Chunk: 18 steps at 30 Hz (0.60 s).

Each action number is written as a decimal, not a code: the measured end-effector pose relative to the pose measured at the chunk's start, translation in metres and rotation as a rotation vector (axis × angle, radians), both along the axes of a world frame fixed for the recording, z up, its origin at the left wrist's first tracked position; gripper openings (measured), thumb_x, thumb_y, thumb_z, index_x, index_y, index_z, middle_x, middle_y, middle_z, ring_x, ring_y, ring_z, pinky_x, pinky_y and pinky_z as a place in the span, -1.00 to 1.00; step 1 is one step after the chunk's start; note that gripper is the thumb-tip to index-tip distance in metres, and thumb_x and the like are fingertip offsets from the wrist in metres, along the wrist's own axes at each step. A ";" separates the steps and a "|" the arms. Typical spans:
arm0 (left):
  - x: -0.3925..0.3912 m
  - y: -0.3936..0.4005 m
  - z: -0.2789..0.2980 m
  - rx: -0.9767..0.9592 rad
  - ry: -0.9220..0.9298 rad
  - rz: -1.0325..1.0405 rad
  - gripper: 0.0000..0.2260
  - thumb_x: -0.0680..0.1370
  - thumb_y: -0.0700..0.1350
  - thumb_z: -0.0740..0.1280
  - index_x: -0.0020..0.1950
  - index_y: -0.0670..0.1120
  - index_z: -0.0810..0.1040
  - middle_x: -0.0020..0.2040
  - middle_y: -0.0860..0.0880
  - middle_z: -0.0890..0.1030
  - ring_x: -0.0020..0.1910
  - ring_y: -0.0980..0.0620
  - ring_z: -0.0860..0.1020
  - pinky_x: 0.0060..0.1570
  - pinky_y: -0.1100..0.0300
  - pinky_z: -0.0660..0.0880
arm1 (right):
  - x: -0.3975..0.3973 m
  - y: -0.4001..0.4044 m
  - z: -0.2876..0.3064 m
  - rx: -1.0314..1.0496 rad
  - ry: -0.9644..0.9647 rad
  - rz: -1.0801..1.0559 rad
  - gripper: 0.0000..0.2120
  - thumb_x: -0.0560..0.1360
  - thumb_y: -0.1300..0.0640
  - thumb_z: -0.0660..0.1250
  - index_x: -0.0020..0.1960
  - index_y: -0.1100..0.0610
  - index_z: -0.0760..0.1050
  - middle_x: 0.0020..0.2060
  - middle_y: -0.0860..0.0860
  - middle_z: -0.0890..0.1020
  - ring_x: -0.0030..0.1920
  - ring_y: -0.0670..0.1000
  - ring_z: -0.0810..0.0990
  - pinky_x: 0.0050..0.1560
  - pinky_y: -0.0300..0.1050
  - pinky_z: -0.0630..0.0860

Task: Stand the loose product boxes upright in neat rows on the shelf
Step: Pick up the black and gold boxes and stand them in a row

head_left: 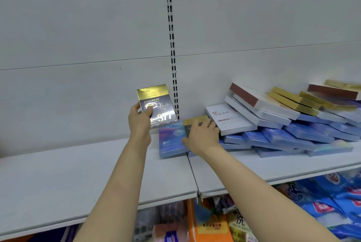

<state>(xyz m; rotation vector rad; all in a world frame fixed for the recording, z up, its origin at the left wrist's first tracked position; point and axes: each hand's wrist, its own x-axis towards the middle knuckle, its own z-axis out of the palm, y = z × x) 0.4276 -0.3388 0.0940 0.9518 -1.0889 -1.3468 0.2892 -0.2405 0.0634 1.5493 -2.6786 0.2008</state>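
1. Your left hand [139, 119] is gripping the gold-and-black box [156, 105] by its left edge, thumb curled over the front. It's standing upright, tilted back a bit, near the shelf's back wall [78, 36] just left of the slotted upright [172, 46]
2. Your right hand [202, 136] lies flat on a second gold-topped box [195, 121], fingers fairly straight and close together. That box sits on top of a blue box [171, 142] lying flat
3. The rest of the loose boxes [283, 120], white, blue and gold ones, are a toppled, overlapping pile along the right side of the shelf [97, 173]
4. Packaged goods [214, 222] fill the shelf below
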 end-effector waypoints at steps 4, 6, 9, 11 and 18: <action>0.016 -0.004 -0.007 -0.009 0.007 -0.010 -0.66 0.57 -0.22 0.34 0.34 -0.01 0.46 0.14 -0.09 0.65 0.13 -0.13 0.64 0.19 -0.11 0.55 | 0.008 0.001 -0.005 -0.026 -0.058 -0.056 -0.42 0.59 -0.28 0.04 0.40 0.13 0.20 0.36 0.33 0.31 0.28 0.28 0.30 0.17 0.14 0.28; 0.024 -0.007 -0.010 -0.020 -0.001 -0.015 -0.65 0.56 -0.22 0.33 0.34 -0.02 0.47 0.14 -0.09 0.66 0.13 -0.13 0.64 0.16 -0.09 0.54 | 0.007 0.006 -0.010 -0.148 -0.079 -0.068 -0.50 0.60 -0.20 0.12 0.36 0.14 0.25 0.32 0.28 0.37 0.24 0.26 0.32 0.20 0.11 0.27; 0.032 -0.009 -0.014 -0.046 -0.022 -0.017 -0.64 0.56 -0.20 0.34 0.35 -0.01 0.48 0.15 -0.09 0.65 0.03 -0.09 0.64 -0.01 0.03 0.56 | 0.007 0.012 -0.009 -0.240 -0.235 -0.154 -0.36 0.51 -0.18 0.32 0.38 0.18 0.19 0.31 0.25 0.39 0.29 0.27 0.32 0.27 0.10 0.27; 0.033 -0.006 -0.015 -0.052 0.002 -0.033 -0.65 0.60 -0.22 0.33 0.38 -0.01 0.46 0.12 -0.08 0.65 0.00 -0.03 0.65 -0.13 0.14 0.58 | 0.008 0.016 -0.005 -0.217 -0.286 -0.206 -0.25 0.46 -0.21 0.37 0.41 0.19 0.14 0.32 0.23 0.41 0.32 0.28 0.30 0.27 0.12 0.31; 0.034 0.016 -0.030 -0.055 0.045 -0.126 -0.57 0.63 -0.28 0.26 0.47 0.02 0.38 0.03 0.01 0.67 -0.10 0.08 0.66 -0.28 0.23 0.58 | 0.006 0.028 -0.012 -0.508 -0.761 -0.279 -0.30 0.47 0.09 0.45 0.45 0.18 0.14 0.40 0.22 0.23 0.28 0.22 0.38 0.10 0.02 0.47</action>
